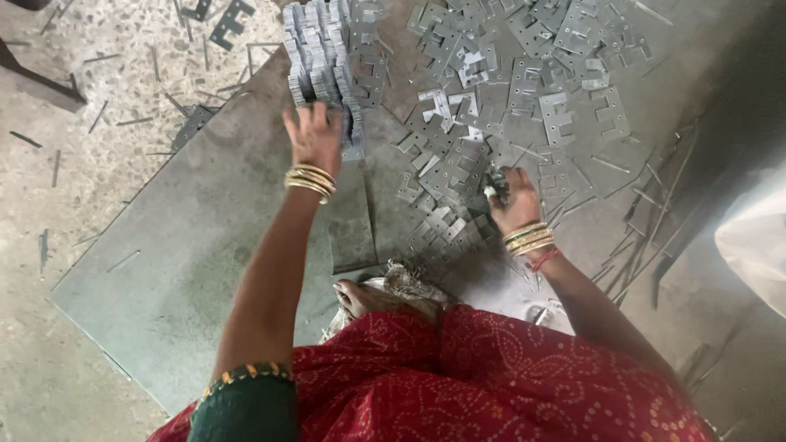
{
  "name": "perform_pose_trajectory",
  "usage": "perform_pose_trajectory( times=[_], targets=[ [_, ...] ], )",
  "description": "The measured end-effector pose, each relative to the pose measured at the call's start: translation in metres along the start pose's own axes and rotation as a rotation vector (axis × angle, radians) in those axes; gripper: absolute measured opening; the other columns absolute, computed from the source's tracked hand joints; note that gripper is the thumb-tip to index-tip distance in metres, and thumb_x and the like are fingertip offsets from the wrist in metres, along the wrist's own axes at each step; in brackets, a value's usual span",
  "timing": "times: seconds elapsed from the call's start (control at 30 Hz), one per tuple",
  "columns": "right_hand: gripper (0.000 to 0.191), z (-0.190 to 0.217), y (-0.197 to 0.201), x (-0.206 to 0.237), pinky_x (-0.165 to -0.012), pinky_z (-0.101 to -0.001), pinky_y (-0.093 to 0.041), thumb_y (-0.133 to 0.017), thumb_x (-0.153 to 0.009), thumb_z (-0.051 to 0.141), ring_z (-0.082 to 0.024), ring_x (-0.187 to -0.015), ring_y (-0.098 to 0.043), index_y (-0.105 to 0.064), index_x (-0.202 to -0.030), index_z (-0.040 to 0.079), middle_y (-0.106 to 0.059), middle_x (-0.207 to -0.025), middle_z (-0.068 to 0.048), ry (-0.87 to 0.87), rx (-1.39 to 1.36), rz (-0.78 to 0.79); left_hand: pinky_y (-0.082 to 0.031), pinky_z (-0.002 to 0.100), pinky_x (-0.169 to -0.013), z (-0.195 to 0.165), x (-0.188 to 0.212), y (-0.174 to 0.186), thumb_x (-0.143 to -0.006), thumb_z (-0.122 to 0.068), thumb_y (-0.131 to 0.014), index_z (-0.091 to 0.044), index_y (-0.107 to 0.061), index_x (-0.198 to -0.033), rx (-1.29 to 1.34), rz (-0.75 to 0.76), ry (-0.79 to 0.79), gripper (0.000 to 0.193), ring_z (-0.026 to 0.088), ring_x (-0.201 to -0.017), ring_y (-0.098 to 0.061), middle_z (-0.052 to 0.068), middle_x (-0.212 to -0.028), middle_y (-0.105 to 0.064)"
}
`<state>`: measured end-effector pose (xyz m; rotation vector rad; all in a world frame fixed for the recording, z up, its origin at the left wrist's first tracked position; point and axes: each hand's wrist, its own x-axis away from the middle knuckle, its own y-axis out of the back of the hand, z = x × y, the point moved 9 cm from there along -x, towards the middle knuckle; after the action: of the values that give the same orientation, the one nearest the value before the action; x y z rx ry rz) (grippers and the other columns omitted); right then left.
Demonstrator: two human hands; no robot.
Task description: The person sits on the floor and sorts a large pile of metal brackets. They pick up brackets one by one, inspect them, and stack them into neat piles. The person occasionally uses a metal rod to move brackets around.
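Left hand fingers spread against stacked grey plates; right hand fingers pinching a loose plate

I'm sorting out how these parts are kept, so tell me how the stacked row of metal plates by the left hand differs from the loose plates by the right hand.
The stacked row stands on edge, plates packed face to face; the loose plates lie flat, scattered and overlapping. The row is compact and narrow; the loose pile spreads wide over the grey sheet. The left hand rests open against the row; the right hand is closed on a few loose pieces. Both are grey, notched and punched with holes.
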<state>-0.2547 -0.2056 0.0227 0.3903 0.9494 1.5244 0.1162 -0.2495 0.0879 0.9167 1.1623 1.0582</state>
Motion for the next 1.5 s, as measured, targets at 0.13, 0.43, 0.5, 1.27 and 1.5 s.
perform_pose_trajectory(
  times=[0.13, 0.43, 0.5, 1.27, 1.5],
  targets=[
    [0.045, 0.0, 0.0, -0.029, -0.093, -0.049, -0.058, -0.077, -0.077, 0.007, -0.045, -0.107, -0.068, -0.064, -0.119, 0.003, -0.066, -0.112, -0.022, 0.106, 0.129, 0.034, -0.032, 0.058, -0.116, -0.069, 0.0, -0.004, -0.078, -0.012, -0.074, -0.002, -0.064, -0.123, 0.325, 0.082, -0.181, 0.047, 0.035, -0.125, -0.052, 0.016, -0.126, -0.058],
    [0.056, 0.012, -0.017, -0.119, -0.09, -0.0513, -0.056, -0.08, -0.074, 0.016, -0.044, -0.112, -0.066, -0.06, -0.125, 0.003, -0.059, -0.129, -0.022, 0.19, 0.453, 0.224, -0.037, 0.047, -0.112, -0.189, -0.055, -0.004, -0.088, -0.009, -0.055, -0.004, -0.065, -0.121, 0.387, 0.016, -0.434, 0.035, 0.032, -0.128, -0.054, 0.014, -0.132, -0.062],
    [0.059, 0.02, -0.025, -0.129, -0.088, -0.0517, -0.056, -0.078, -0.075, 0.017, -0.042, -0.107, -0.067, -0.059, -0.13, 0.004, -0.059, -0.132, -0.022, 0.25, 0.478, 0.272, -0.036, 0.049, -0.116, -0.193, -0.06, -0.019, -0.093, -0.008, -0.054, -0.006, -0.065, -0.123, 0.357, 0.162, -0.406, 0.032, 0.031, -0.131, -0.053, 0.013, -0.134, -0.061],
    [0.029, -0.036, 0.001, -0.061, -0.079, -0.0285, -0.057, -0.067, -0.089, 0.0, -0.017, -0.086, -0.073, -0.074, -0.118, 0.002, -0.076, -0.102, -0.01, -0.276, -0.679, 0.068, -0.057, 0.029, -0.065, -0.118, -0.01, -0.048, -0.077, -0.017, -0.091, -0.009, -0.078, -0.093, 1.544, 0.311, 0.286, 0.021, 0.012, -0.067, -0.068, 0.003, -0.081, -0.078],
    [0.012, 0.005, -0.044, -0.012, -0.057, -0.0268, -0.056, -0.069, -0.09, 0.004, -0.017, -0.074, -0.066, -0.073, -0.101, 0.008, -0.076, -0.089, -0.005, -0.725, -1.009, 0.342, -0.054, 0.024, -0.067, -0.15, 0.059, -0.044, -0.083, -0.019, -0.087, -0.004, -0.074, -0.1, 2.04, 0.322, 0.317, 0.026, 0.011, -0.074, -0.064, 0.005, -0.088, -0.074]
  ],
)
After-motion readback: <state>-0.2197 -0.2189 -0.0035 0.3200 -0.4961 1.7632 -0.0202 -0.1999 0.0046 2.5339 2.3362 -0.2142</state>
